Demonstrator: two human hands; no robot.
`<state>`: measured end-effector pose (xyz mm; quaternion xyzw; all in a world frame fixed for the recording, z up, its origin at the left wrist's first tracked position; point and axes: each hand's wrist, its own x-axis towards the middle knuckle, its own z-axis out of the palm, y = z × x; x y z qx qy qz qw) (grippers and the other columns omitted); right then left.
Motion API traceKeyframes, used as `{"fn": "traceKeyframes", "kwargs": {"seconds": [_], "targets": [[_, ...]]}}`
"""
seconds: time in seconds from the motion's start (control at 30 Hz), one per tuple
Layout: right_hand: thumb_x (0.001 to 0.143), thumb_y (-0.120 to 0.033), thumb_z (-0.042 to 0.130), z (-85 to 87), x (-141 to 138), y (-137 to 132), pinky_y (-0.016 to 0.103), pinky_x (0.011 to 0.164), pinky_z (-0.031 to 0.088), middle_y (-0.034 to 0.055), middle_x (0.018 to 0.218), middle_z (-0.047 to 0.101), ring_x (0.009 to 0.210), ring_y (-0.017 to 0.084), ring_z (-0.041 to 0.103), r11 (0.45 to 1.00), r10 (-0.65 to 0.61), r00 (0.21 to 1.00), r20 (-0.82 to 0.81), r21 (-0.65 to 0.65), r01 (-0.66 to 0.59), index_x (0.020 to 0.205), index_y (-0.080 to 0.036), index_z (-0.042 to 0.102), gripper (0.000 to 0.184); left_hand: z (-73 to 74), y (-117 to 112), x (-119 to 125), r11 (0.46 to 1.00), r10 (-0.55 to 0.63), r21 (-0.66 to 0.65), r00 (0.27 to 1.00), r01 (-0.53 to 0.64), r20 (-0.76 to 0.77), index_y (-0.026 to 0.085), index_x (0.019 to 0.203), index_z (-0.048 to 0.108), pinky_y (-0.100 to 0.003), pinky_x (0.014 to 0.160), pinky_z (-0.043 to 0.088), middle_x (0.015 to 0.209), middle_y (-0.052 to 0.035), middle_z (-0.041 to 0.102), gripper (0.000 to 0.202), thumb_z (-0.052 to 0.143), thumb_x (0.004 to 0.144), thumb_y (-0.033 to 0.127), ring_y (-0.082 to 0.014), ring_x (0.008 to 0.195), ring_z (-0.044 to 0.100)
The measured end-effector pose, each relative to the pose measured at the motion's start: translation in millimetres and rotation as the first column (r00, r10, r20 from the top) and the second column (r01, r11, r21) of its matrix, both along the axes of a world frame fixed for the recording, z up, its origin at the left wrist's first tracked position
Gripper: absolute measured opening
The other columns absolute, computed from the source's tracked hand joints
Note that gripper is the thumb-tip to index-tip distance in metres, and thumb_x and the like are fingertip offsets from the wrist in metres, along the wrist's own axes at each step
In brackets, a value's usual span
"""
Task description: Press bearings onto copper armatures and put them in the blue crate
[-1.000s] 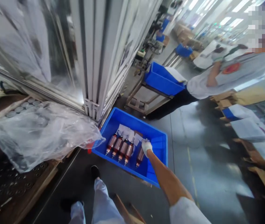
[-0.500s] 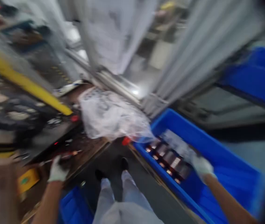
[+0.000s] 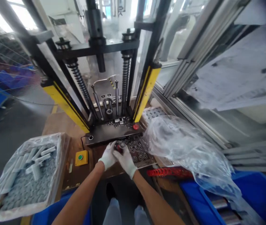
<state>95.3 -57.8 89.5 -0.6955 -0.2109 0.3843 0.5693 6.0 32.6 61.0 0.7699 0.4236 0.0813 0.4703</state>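
In white gloves, my left hand [image 3: 108, 157] and my right hand [image 3: 125, 160] meet at the front edge of a press [image 3: 109, 136]. Between them they grip a small dark, reddish cylindrical part [image 3: 118, 148]; the fingers cover much of it, so its exact kind is unclear. A small grey metal ring shape shows at its right end, by my right fingertips. Just right of the hands, several metal rings [image 3: 135, 147] lie spread on a dark surface. Further back on the press base are more small rings and a short ribbed metal piece [image 3: 117, 121].
A plastic-lined box of grey cylinders [image 3: 33, 172] stands at left, beside a yellow box with a green button [image 3: 81, 157]. Yellow guards [image 3: 144, 93] flank the press. At right are crumpled clear plastic [image 3: 182, 140], a red coiled hose [image 3: 168, 172] and a blue bin [image 3: 200, 203].
The view has swung left from the blue bin to the press. My right hand has left the metal parts in the bin; both hands are now together around the reddish part.
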Motion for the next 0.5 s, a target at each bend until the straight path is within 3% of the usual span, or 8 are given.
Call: {"fn": "traceKeyframes", "kwargs": {"seconds": [0.07, 0.17, 0.23, 0.37, 0.5], "targets": [[0.068, -0.043, 0.07, -9.7, 0, 13, 0.039, 0.093, 0.049, 0.0084, 0.105, 0.068, 0.099, 0.023, 0.062, 0.993, -0.115, 0.992, -0.047, -0.011, 0.115, 0.11, -0.016, 0.06, 0.05, 9.0, 32, 5, 0.982, -0.099, 0.143, 0.981, 0.124, -0.168, 0.015, 0.136, 0.052, -0.043, 0.101, 0.044, 0.132, -0.0194, 0.053, 0.075, 0.072, 0.064, 0.028, -0.0344, 0.121, 0.051], [0.065, -0.043, 0.074, -10.4, 13, 6, 0.036, 0.082, 0.051, 0.0053, 0.091, 0.068, 0.086, 0.022, 0.062, 0.97, -0.232, 0.972, -0.036, -0.085, 0.228, 0.101, -0.017, 0.06, 0.047, 18.8, 81, 17, 0.955, -0.028, 0.265, 0.928, 0.134, -0.371, 0.019, 0.141, 0.046, -0.048, 0.097, 0.044, 0.133, -0.0189, 0.05, 0.063, 0.058, 0.081, 0.038, -0.0362, 0.121, 0.049], [0.062, -0.042, 0.076, -7.1, 19, -2, 0.034, 0.081, 0.052, 0.0045, 0.09, 0.067, 0.085, 0.022, 0.062, 0.962, -0.263, 0.965, -0.016, -0.087, 0.26, 0.098, -0.018, 0.061, 0.045, 19.7, 97, 23, 0.942, 0.003, 0.306, 0.908, 0.138, -0.419, 0.023, 0.135, 0.051, -0.045, 0.093, 0.046, 0.128, -0.0157, 0.053, 0.051, 0.051, 0.087, 0.04, -0.033, 0.116, 0.052], [0.064, -0.04, 0.077, -11.0, 16, -12, 0.036, 0.083, 0.053, 0.0051, 0.094, 0.068, 0.087, 0.022, 0.063, 0.967, -0.252, 0.964, -0.084, -0.058, 0.248, 0.099, -0.019, 0.061, 0.045, 7.7, 93, 22, 0.922, 0.045, 0.367, 0.904, 0.126, -0.424, 0.022, 0.117, 0.061, -0.038, 0.088, 0.047, 0.118, -0.0118, 0.058, 0.033, 0.044, 0.092, 0.037, -0.0269, 0.107, 0.057], [0.064, -0.037, 0.077, -32.1, 7, -14, 0.038, 0.087, 0.054, 0.007, 0.1, 0.069, 0.091, 0.023, 0.064, 0.981, -0.194, 0.98, -0.043, -0.035, 0.192, 0.104, -0.018, 0.061, 0.047, -3.7, 88, 15, 0.941, 0.062, 0.326, 0.896, 0.095, -0.44, 0.017, 0.125, 0.056, -0.039, 0.09, 0.047, 0.123, -0.0145, 0.06, 0.04, 0.044, 0.093, 0.037, -0.0275, 0.11, 0.059]]}}
